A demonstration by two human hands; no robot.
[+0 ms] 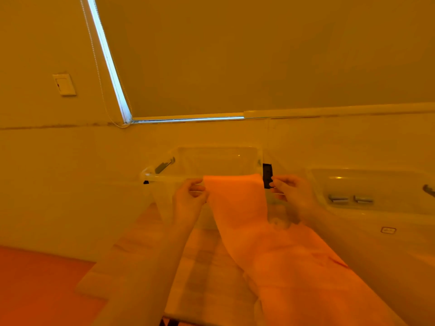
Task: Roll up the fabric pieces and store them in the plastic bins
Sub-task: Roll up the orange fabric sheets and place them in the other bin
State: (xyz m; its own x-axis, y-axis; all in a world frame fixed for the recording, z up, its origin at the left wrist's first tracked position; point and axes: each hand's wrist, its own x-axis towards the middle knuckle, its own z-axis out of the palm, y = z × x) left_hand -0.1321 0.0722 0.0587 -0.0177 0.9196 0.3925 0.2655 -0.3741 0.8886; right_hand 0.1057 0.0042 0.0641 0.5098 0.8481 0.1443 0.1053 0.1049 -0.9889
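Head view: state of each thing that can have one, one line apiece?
Fabric strip: unrolled, top edge held up taut, the rest trailing down.
Left hand: pinches the strip's left corner.
Right hand: pinches its right corner.
Clear bin: lidless, looks empty.
Lid: lying beside the bin.
Blind: down.

Showing two bare hands, left (190, 196) and right (290, 192), and bare forearms running down to the frame's bottom edge; wearing no visible sleeves, rings, watch or gloves under orange-tinted light.

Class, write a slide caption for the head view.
Both hands hold a fabric strip before a clear bin.
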